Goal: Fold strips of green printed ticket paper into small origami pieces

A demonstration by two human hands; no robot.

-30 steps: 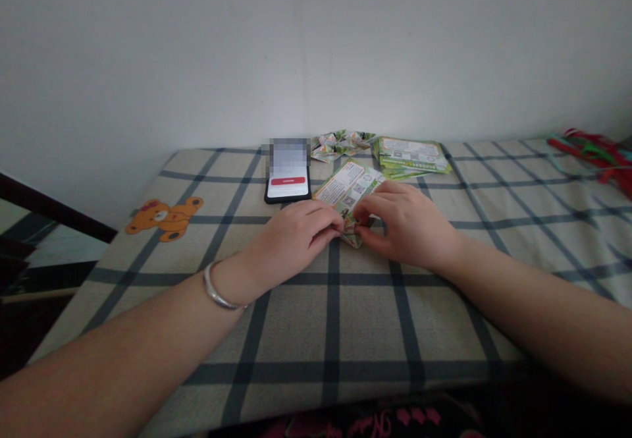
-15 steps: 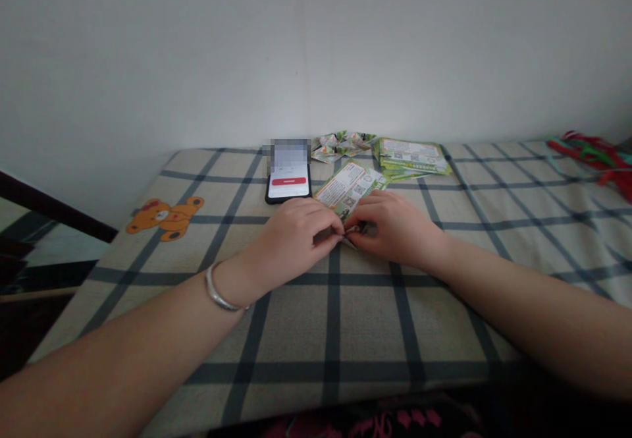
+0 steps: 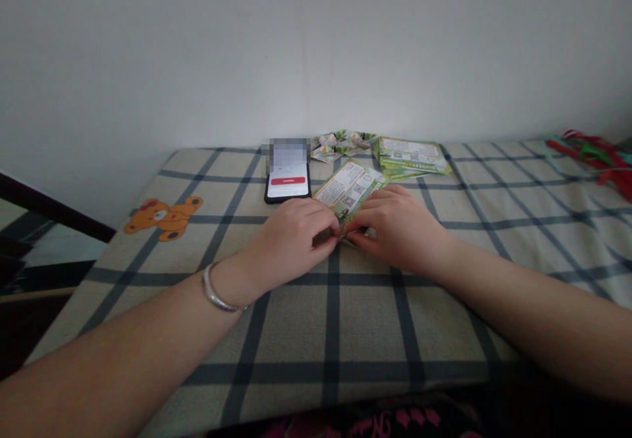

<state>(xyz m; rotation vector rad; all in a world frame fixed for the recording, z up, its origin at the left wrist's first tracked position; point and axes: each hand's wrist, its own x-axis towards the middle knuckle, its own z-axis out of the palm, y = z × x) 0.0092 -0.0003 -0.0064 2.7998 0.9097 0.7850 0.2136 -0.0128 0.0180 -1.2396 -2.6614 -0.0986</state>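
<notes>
A green and white printed leaflet (image 3: 348,186) lies slanted on the checked cloth, its near end under my fingers. My left hand (image 3: 302,235), below a silver bracelet (image 3: 216,291), pinches the near corner between thumb and forefinger. From the other side my right hand (image 3: 395,230) is closed on the same end, thumb and forefinger pressed together on the paper. My fingers hide most of that edge, so how it is folded I cannot make out. Just beyond my left hand lies a phone (image 3: 288,189) with its screen lit.
Behind the leaflet are several folded paper pieces (image 3: 340,145) and a stack of leaflets (image 3: 413,155). A bear-shaped cutout (image 3: 165,218) is at the left. Red and green stringy material (image 3: 595,155) lies at the far right. A wall (image 3: 316,49) bounds the table's back.
My right hand's fingers have shifted slightly at the near end of the leaflet, and both hands have edged a little to the left. The grip on the paper stays.
</notes>
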